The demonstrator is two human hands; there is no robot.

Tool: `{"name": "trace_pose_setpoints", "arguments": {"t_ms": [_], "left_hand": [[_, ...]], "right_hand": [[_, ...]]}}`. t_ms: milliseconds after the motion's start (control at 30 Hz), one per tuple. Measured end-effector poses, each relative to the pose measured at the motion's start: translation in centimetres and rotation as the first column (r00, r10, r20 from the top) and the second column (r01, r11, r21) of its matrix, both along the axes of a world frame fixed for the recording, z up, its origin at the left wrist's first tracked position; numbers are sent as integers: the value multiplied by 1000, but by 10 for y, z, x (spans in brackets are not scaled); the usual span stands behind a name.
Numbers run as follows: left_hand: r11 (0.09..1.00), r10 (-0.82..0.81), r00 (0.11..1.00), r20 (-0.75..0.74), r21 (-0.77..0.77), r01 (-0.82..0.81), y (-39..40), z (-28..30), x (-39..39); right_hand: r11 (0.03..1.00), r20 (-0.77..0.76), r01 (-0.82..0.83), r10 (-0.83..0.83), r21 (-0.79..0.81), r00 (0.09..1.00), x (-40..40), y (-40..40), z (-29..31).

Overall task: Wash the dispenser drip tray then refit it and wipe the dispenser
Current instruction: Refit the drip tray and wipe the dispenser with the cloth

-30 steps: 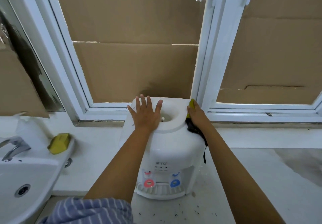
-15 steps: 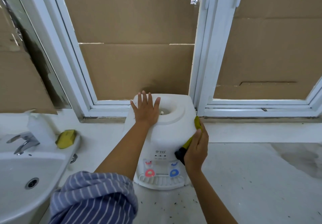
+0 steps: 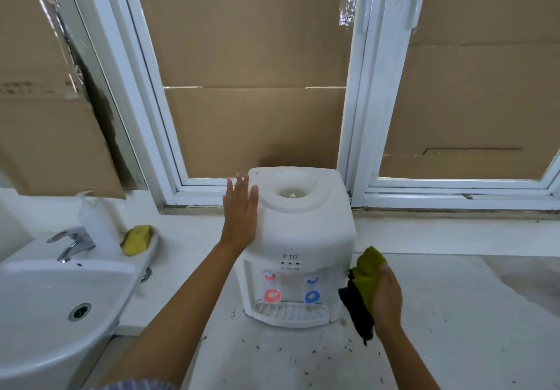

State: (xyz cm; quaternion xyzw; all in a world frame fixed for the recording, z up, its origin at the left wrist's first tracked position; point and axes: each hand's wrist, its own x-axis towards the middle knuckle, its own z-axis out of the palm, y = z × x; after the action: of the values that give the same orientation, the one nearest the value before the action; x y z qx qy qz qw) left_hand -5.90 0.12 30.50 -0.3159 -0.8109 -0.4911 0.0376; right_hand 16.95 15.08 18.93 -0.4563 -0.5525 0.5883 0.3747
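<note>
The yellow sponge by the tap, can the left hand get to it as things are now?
Probably yes. The left hand lies flat and empty on the dispenser's left side, and nothing stands between it and the yellow sponge on the sink ledge.

A white sink sits at the lower left, a chrome tap on its back rim. A yellow sponge lies on the sink's right back corner, a white bottle just behind it, and cardboard covers the window above the sink
</note>
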Motion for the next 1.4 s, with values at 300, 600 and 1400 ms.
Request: {"name": "trace_pose_setpoints", "arguments": {"t_ms": [300, 600, 1400], "left_hand": [[918, -14, 993, 116, 395, -33, -57, -17, 44], [788, -594, 558, 579, 557, 261, -131, -34, 46], [658, -622, 544, 563, 753, -27, -188, -9, -38]], "right_hand": [[920, -287, -390, 363, -42, 886, -9, -47, 99], [618, -185, -770, 785, 158, 592, -86, -137, 150], [524, -182, -851, 842, 45, 508, -211, -167, 172]]}}
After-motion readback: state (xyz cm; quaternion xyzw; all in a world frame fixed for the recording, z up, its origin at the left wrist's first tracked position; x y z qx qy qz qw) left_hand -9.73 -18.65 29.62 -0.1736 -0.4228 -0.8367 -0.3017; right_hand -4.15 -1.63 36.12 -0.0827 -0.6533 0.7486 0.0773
